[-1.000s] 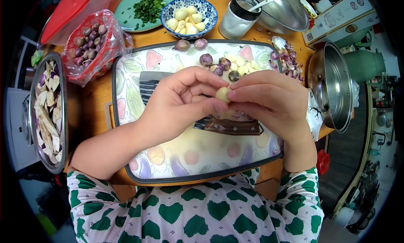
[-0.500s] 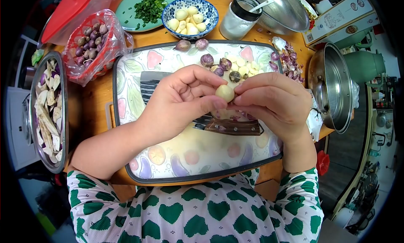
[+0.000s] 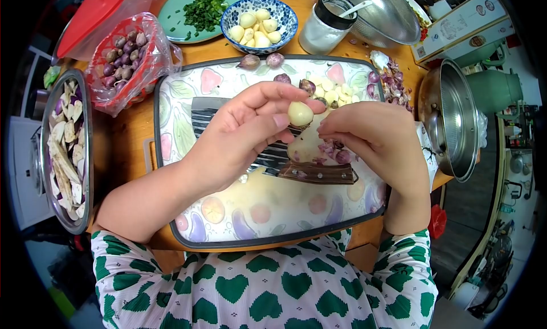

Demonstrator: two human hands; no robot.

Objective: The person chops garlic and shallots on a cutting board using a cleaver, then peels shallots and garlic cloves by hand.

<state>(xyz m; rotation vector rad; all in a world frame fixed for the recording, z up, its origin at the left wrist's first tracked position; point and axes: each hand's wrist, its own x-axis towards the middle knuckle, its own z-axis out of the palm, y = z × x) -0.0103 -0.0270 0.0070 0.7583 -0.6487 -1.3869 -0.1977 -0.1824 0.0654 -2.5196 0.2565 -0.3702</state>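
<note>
My left hand [image 3: 245, 124] holds a round, pale peeled garlic clove [image 3: 299, 113] between thumb and fingers, above the chopping board [image 3: 228, 215]. Just right of it, apart from the clove, is my right hand [image 3: 379, 138], its fingers loosely bent with nothing visible in them. Under both hands lies a cleaver [image 3: 319, 172] with a wooden handle, its dark slotted blade partly hidden by my left hand. Scraps of purple garlic skin [image 3: 336, 151] are below my right fingertips. Behind the hands sit unpeeled purple garlic [image 3: 307, 87] and cut pale garlic pieces [image 3: 337, 90].
Peeled cloves fill a blue-patterned bowl [image 3: 289, 37]. Left of it are a green plate [image 3: 171, 24] of chopped scallions, a red basket [image 3: 97, 72] of purple garlic and a metal basin [image 3: 87, 158] of eggplant strips. Rightward stand a jar [image 3: 322, 33] and a steel pan [image 3: 456, 141].
My right hand has come off the clove and shifted slightly right. My left hand keeps the clove and has lifted it a little up and left.
</note>
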